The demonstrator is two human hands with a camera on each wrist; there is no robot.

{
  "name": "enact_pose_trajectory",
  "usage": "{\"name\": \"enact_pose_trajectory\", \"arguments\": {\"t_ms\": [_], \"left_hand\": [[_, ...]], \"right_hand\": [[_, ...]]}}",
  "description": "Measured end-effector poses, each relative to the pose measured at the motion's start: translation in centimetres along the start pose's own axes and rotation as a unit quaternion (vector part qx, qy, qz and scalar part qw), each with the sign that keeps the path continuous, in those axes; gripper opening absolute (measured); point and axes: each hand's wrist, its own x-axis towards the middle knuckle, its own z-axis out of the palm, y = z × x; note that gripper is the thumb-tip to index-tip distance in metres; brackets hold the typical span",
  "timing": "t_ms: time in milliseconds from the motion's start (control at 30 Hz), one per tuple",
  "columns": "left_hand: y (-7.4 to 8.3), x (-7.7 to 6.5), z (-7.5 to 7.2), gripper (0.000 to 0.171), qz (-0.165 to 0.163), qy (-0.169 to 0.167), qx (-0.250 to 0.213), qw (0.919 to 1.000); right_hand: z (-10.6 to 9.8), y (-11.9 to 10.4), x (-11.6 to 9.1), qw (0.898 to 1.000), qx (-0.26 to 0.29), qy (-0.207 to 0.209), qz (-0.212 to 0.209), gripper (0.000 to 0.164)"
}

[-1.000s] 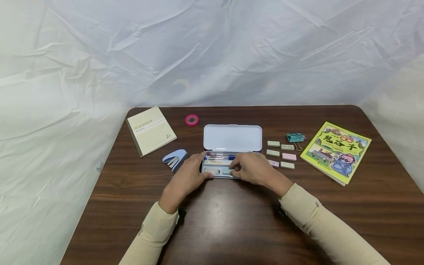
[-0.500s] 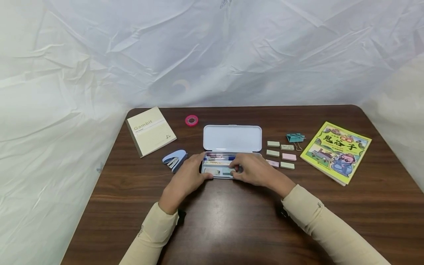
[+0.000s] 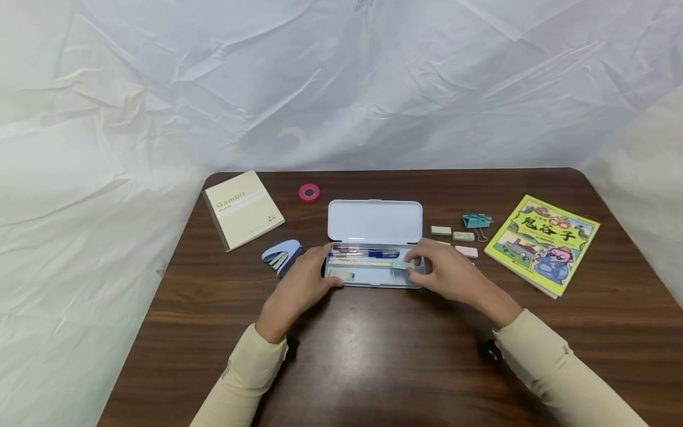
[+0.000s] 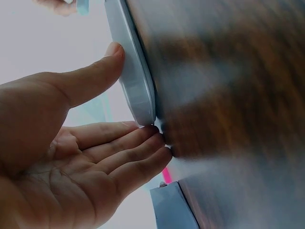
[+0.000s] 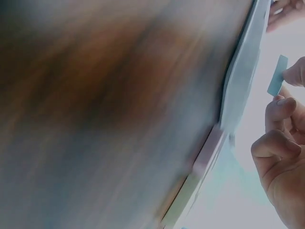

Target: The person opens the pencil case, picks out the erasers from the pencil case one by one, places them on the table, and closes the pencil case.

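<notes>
An opened white pencil case point(image 3: 374, 276) lies at the table's middle with its lid point(image 3: 374, 222) folded back. Several pens point(image 3: 357, 252) lie along its rear part, and a pale eraser point(image 3: 342, 276) sits in its front left compartment. My left hand point(image 3: 302, 276) steadies the case's left end, thumb on the front wall point(image 4: 127, 67) and fingers straight against the end. Between thumb and fingertip, my right hand point(image 3: 450, 271) pinches a light blue eraser point(image 5: 277, 76), held tilted above the right part of the case.
Right of the case lie several erasers point(image 3: 440, 230), partly hidden by my right hand, a teal binder clip point(image 3: 476, 220) and a yellow comic book point(image 3: 542, 246). To the left are a blue stapler point(image 3: 283, 256), a cream notebook point(image 3: 244, 210) and a pink tape roll point(image 3: 309, 193).
My right hand has lifted the light blue eraser from the front compartment and carried it rightward. The left hand stays at the case's left end.
</notes>
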Motion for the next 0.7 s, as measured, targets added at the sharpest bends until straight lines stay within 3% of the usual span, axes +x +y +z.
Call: {"name": "enact_pose_trajectory", "arguments": {"t_ms": [367, 700], "left_hand": [[0.0, 0.1, -0.3, 0.091, -0.009, -0.006, 0.003, 0.9999], [0.2, -0.1, -0.2, 0.092, -0.005, -0.005, -0.003, 1.0]], "right_hand": [[-1.6, 2.7, -3.5, 0.999, -0.019, 0.012, 0.041, 0.022], [-1.7, 4.2, -4.5, 0.998, -0.031, 0.013, 0.056, 0.021]]}}
